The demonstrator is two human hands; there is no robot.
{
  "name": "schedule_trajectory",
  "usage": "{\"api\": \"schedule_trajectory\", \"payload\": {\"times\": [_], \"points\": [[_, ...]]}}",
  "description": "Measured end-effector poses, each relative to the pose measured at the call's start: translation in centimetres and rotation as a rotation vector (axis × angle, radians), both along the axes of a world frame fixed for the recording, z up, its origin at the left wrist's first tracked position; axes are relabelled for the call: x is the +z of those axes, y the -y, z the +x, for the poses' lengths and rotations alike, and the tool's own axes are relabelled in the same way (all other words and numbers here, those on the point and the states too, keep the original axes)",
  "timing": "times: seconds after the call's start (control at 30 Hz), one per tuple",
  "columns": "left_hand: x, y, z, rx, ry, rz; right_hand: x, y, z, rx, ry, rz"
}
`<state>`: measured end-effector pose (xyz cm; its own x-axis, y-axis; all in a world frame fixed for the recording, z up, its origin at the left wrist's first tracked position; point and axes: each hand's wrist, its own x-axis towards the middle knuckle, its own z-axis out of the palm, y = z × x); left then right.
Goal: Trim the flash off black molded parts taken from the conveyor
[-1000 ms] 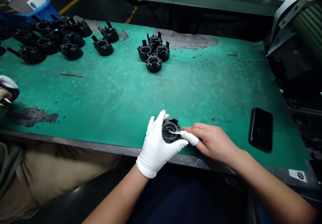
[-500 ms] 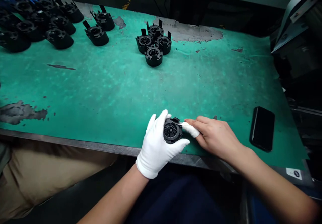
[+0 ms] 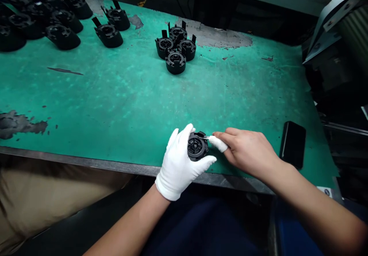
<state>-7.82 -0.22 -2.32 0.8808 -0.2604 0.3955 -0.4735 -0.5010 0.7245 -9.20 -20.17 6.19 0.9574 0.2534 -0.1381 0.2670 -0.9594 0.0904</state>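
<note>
A round black plastic housing [image 3: 197, 147] with ribs and slots on its face is held near the table's front edge. My left hand [image 3: 179, 160], in a white glove, wraps round its left side, with the thumb below it. My right hand [image 3: 244, 146] is bare but for a white cover on the thumb. Its thumb and forefinger pinch a small thin metal blade [image 3: 205, 137], whose tip meets the upper right rim of the housing. The rest of that tool is hidden by the fingers.
A cluster of similar black housings [image 3: 176, 62] stands at mid-table, and several more housings [image 3: 63, 37] fill the back left. A black phone [image 3: 292, 144] lies right of my right hand. The green table mat [image 3: 129, 102] has worn patches. Another person's leg [image 3: 57, 198] is at left.
The whole view has shifted a little, so the table's things sit slightly further left and up. Both hands keep their hold, with the blade still at the housing's rim.
</note>
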Motion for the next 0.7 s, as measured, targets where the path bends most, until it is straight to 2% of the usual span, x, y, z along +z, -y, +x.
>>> {"api": "schedule_trajectory", "payload": {"times": [0.2,0.27,0.53,0.7], "points": [[0.0,0.0,0.0,-0.010,0.011,-0.011,-0.7,0.6,-1.2,-0.053,-0.191,0.346],[0.0,0.0,0.0,-0.008,0.014,-0.019,-1.2,0.4,-1.8,-0.074,-0.253,0.398],[0.2,0.1,0.1,-0.022,0.000,-0.023,-1.9,0.2,-1.3,-0.027,-0.341,0.388],[0.5,0.3,0.0,0.002,0.000,-0.023,-1.8,0.1,-1.0,0.060,-0.405,0.281]]}}
